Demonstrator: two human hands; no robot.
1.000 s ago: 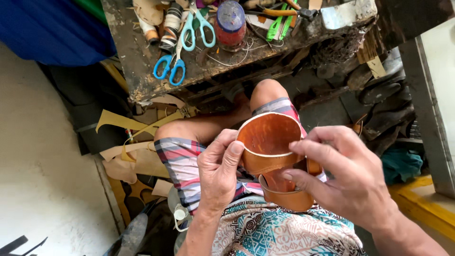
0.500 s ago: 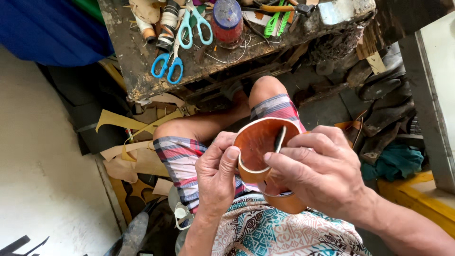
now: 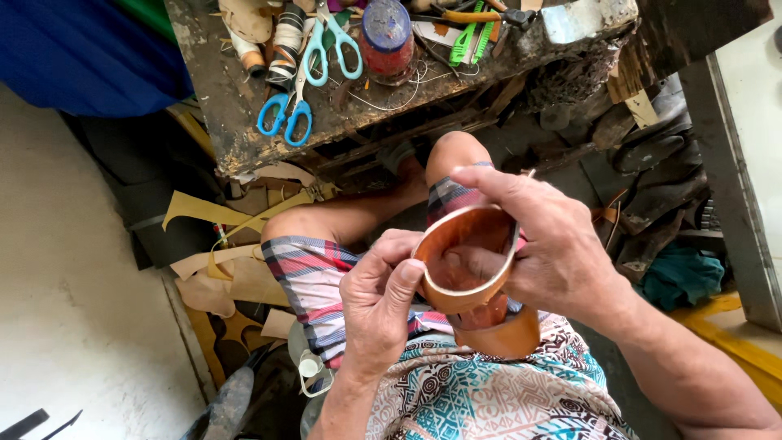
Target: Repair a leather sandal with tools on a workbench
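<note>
The left hand (image 3: 379, 305) was positioned above the lap, wrist bent, fingers curled. Its thumb and forefinger pinched the near left edge of a leather loop (image 3: 468, 261). The loop was a strip of smooth tan-orange leather curved into an open ring. Its opening faced up and slightly toward the camera; its axis ran roughly from the lap toward the workbench (image 3: 236, 122). The inside surface looked matt and reddish; the rim showed a paler cut edge. A second curved leather piece (image 3: 505, 334) of the same colour lay just below it, touching it, against the patterned shirt (image 3: 472, 399).

The loop was held over the lap, between the two hands, in front of the plaid shorts (image 3: 305, 281) and bare knees.

The right hand (image 3: 554, 253) came in from the right, forearm sloping down from the lower right corner. Its fingers were wrapped over the far and right side of the loop, with at least one fingertip inside the ring and the thumb across the top edge. Whether a thin tool was held against the rim could not be told.

Beyond the knees, the rough, stained wooden workbench carried blue scissors (image 3: 287, 106), teal scissors (image 3: 334, 45), thread spools (image 3: 285, 37), a round red jar (image 3: 387, 37) and green-handled tools (image 3: 468, 41). Tan leather scraps (image 3: 220, 244) lay on the floor at left.
</note>
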